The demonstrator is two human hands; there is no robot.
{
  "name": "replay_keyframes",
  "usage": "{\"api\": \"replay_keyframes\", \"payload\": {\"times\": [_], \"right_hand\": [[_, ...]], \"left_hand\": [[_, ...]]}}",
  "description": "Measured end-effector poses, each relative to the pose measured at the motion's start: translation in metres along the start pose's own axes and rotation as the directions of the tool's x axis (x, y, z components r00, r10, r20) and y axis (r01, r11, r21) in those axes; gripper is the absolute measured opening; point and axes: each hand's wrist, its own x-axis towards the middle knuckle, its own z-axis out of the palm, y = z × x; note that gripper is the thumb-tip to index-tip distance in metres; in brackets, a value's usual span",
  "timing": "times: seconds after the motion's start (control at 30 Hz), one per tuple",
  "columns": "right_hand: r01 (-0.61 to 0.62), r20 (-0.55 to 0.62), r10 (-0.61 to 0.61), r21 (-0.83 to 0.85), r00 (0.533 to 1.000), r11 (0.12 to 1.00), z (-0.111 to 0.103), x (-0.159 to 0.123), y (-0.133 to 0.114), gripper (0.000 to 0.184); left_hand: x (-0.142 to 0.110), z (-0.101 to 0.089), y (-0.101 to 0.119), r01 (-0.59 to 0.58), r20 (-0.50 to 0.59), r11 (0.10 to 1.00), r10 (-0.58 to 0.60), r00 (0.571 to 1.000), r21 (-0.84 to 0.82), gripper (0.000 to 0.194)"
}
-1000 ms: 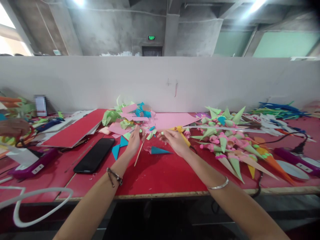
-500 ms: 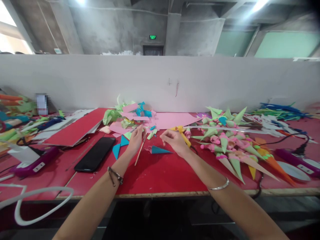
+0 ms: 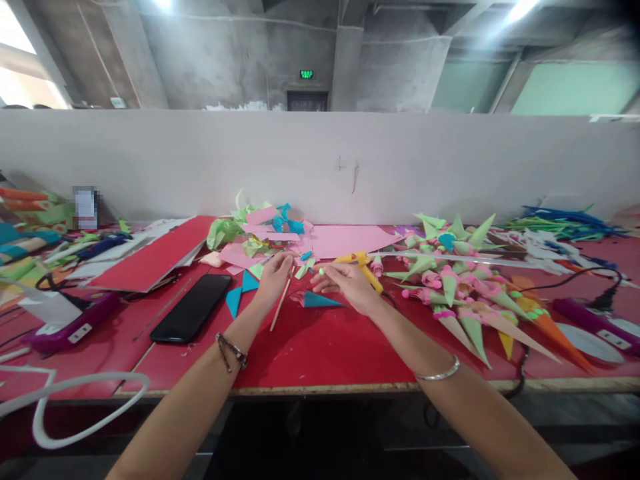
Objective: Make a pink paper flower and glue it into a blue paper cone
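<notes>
Left hand: (image 3: pixel 276 275) thumb and fingers brought together, apparently around the upper end of a thin wooden stick (image 3: pixel 281 307); the fingers hide the exact contact, so this is my best reading.
Wooden stick: hangs out below the left fingers; a hold at one end probably keeps the rest of its length free. Its long axis slants, far end at the fingertips, near end toward the person and a little leftward.
Right hand: (image 3: pixel 347 283) thumb and forefinger closed on a small pale green ball (image 3: pixel 321 271), other fingers loosely curled. A fingertip pinch suits something so small and perhaps soft.
Pale green ball: at the right fingertips, above the red tabletop (image 3: pixel 310 367), facing the left hand across a gap; being round, it shows no long axis.
Blue paper cone: (image 3: pixel 324 301) on its side on the tabletop, between the hands and slightly nearer the person, apparently touched by neither; likely put there to be within easy reach. Long axis runs left to right, point rightward, pink fringe (image 3: pixel 298 298) at the wide left end.
Yellow glue gun: (image 3: pixel 357 259) just beyond the right hand, nozzle leftward, presumably parked for a short reach.
Cone pile: (image 3: pixel 470 320) right of the right forearm, many points toward the person; probably heaped aside to leave working room.
Black phone: (image 3: pixel 193 310) flat, left of the left hand, with blue paper triangles (image 3: pixel 233 301) beside it.
</notes>
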Motion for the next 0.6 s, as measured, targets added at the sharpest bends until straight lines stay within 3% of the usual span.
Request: {"api": "replay_keyframes", "payload": {"times": [0.2, 0.37, 0.5, 0.6], "right_hand": [[0.060, -0.025, -0.061, -0.019, 0.998, 0.998, 0.0008, 0.0000, 0.0013, 0.017], [-0.019, -0.023, 0.020, 0.061, 1.000, 0.998, 0.0004, 0.0001, 0.0005, 0.024], [0.031, -0.050, -0.029, 0.039, 0.998, 0.999, -0.0010, 0.0002, -0.0003, 0.015], [0.004, -0.045, 0.000, 0.090, 0.999, 0.996, -0.0010, 0.0001, -0.0009, 0.023]], "left_hand": [[-0.0006, -0.0002, 0.0001, -0.008, -0.004, 1.000, 0.008, 1.000, 0.017, 0.014], [-0.0042, 0.0007, 0.0047, -0.008, -0.016, 0.999, 0.008, 1.000, 0.032, 0.014], [-0.0034, 0.0008, 0.0045, 0.002, -0.015, 0.999, -0.002, 1.000, 0.036, 0.014], [-0.0022, 0.0008, 0.0033, 0.005, -0.015, 0.999, -0.005, 1.000, 0.033, 0.014]]}}
